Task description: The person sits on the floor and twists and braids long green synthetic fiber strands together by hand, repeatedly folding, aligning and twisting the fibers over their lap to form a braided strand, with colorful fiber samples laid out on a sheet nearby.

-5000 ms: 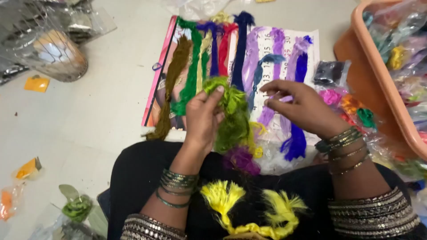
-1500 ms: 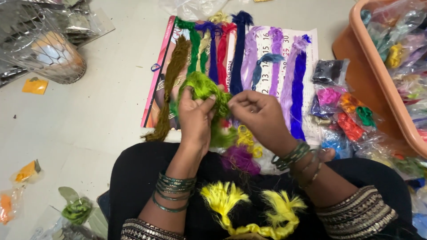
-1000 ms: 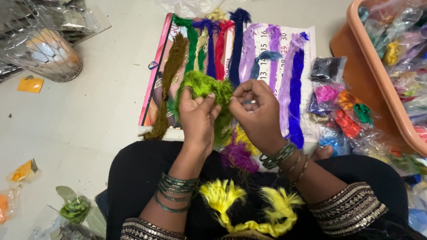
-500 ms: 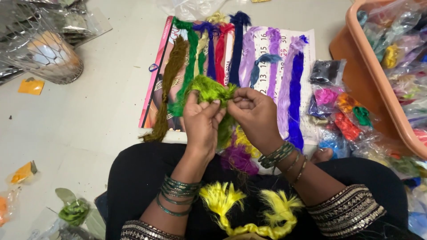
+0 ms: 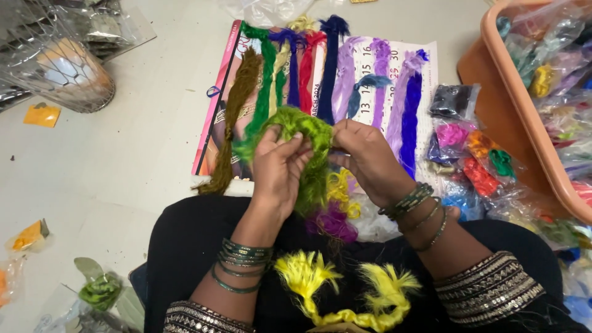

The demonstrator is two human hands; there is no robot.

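Fingers [image 5: 290,148] of the left hand [image 5: 277,169] are pinching the lime green thread bundle [image 5: 305,139] at its top, and the right hand [image 5: 367,160] is closing narrowly on the same bundle from the other side. That bundle is hanging between both hands, above the lap and just in front of the calendar sheet [image 5: 425,68] on the floor.

An orange plastic tub [image 5: 493,92] is sitting at the right, holding clear packets of coloured thread. More small clear packets [image 5: 475,154], with pink, orange, red and green thread inside, are lying beside the tub. A wire basket [image 5: 68,74] is lying at the upper left with a pale round thing inside. Long thread hanks [image 5: 333,61] in olive, green, red, navy and purple are lying in a row on the sheet. A yellow thread bundle [image 5: 339,290] is resting on the lap.
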